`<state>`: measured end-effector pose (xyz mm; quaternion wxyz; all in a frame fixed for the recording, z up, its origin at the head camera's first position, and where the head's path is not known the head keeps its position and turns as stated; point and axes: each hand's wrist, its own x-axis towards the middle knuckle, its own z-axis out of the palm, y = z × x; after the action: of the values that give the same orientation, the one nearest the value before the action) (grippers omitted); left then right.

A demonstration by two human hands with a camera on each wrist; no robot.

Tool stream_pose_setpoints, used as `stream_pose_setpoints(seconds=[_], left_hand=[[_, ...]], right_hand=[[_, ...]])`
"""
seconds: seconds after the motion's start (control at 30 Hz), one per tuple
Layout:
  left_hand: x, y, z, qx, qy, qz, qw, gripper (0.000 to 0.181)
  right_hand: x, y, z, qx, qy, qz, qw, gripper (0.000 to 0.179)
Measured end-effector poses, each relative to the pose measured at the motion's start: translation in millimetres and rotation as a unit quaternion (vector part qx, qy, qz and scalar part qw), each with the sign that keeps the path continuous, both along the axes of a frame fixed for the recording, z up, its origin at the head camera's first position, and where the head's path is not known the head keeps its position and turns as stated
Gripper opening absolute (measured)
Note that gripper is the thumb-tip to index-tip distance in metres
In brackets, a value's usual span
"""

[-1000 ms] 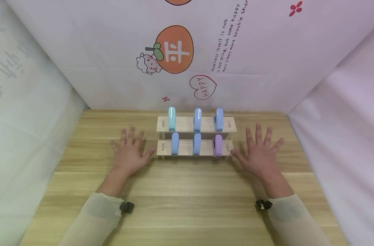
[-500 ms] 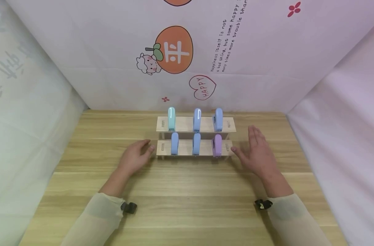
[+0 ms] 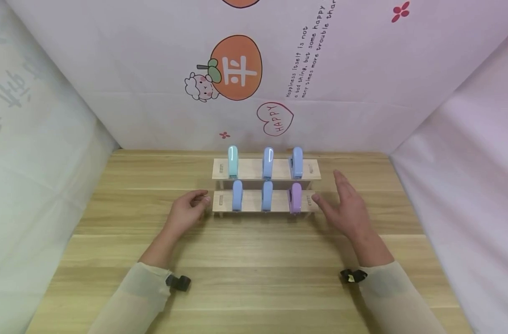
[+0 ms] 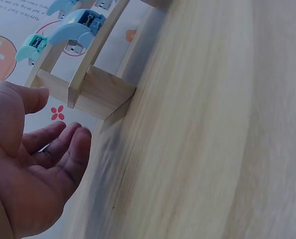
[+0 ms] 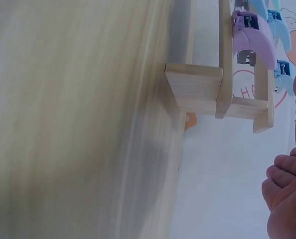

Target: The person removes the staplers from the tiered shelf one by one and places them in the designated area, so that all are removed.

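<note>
A two-tier light wooden rack (image 3: 251, 202) stands on the table with several small pastel items that look like staplers. On the upper tier are a mint stapler (image 3: 233, 162), a blue stapler (image 3: 268, 163) and another blue stapler (image 3: 296, 163). Two blue ones and a purple stapler (image 3: 295, 198) sit along the lower tier. My left hand (image 3: 187, 211) is beside the rack's left end, fingers loosely bent and holding nothing. To the right, my right hand (image 3: 349, 211) has extended fingers, its thumb close to the lower tier's end. In the left wrist view, a gap separates thumb and fingers.
The wood-grain table (image 3: 254, 269) extends in front of the rack. Behind it rises a white printed cloth (image 3: 154, 106); more white cloth hangs at both sides. A black wrist device (image 3: 179, 282) shows at the left sleeve, another (image 3: 354, 276) at the right.
Both hands were spread wide on the table one second ago. The left fingers have since bent inward, and the right fingers have come together. The rack and staplers have not moved.
</note>
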<state>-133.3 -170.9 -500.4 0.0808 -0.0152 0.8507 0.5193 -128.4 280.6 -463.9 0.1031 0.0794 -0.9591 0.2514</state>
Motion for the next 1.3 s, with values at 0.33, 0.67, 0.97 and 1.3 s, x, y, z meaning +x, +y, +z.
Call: stream_pose_setpoints(seconds=[0.33,0.67,0.97,1.3], left_hand=[[-1.5,7.9,-5.6,0.114,-0.048,0.026,0.9919,0.041],[2.1,16.4,-9.8,0.206,-0.058,0.056,0.9751,0.043],[3.1,24.1,-10.9,0.225,-0.066,0.069,0.9697,0.048],[4.7,25.5,-11.4,0.241,-0.07,0.078,0.9648,0.046]], right_hand=[[-3.9,-13,3.5,-0.069,0.066,-0.001,0.9954,0.087],[-11.6,-29,4.4,-0.086,0.156,0.015,0.9838,0.08],[-19.7,-45,6.6,-0.117,0.195,0.028,0.9734,0.072],[-23.0,-57,11.1,-0.134,0.172,0.025,0.9756,0.069]])
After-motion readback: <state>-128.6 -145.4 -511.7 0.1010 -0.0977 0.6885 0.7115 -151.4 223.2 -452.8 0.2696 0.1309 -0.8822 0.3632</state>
